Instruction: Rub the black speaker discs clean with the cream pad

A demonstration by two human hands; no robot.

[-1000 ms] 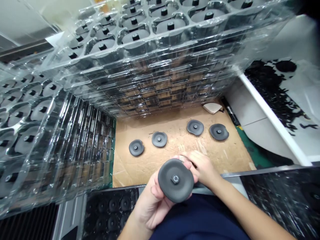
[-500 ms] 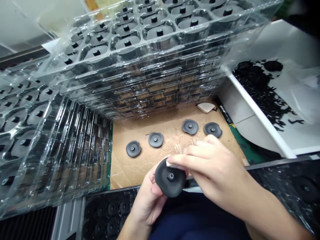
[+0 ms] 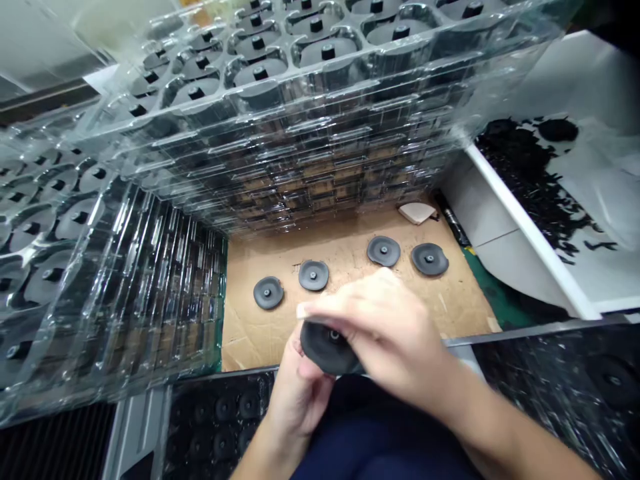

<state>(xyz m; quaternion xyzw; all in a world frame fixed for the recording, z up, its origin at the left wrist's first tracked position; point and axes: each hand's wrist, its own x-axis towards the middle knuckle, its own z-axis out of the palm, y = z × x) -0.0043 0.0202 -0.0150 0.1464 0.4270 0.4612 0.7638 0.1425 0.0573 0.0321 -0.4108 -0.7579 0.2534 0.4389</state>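
My left hand (image 3: 300, 393) grips a round dark grey rubber disc (image 3: 323, 347) with a small hub in its middle, held up in front of me. My right hand (image 3: 385, 340) lies across the top of the disc, fingers pressed together and pinched on a small white piece (image 3: 303, 311) at the disc's upper left edge. The right hand is smeared by motion and hides most of the disc. Several more such discs lie on the cardboard sheet (image 3: 345, 293) behind my hands, one of them (image 3: 269, 293) at the left.
Tall stacks of clear plastic trays (image 3: 310, 127) filled with discs rise behind and at the left (image 3: 75, 267). A white bin (image 3: 550, 193) with black scraps stands at right. A black tray (image 3: 220, 420) lies below left, a dark tray (image 3: 575, 387) at lower right.
My right hand came up from behind the disc and moved leftward across its top with the white piece. The disc tilted away in my left hand.
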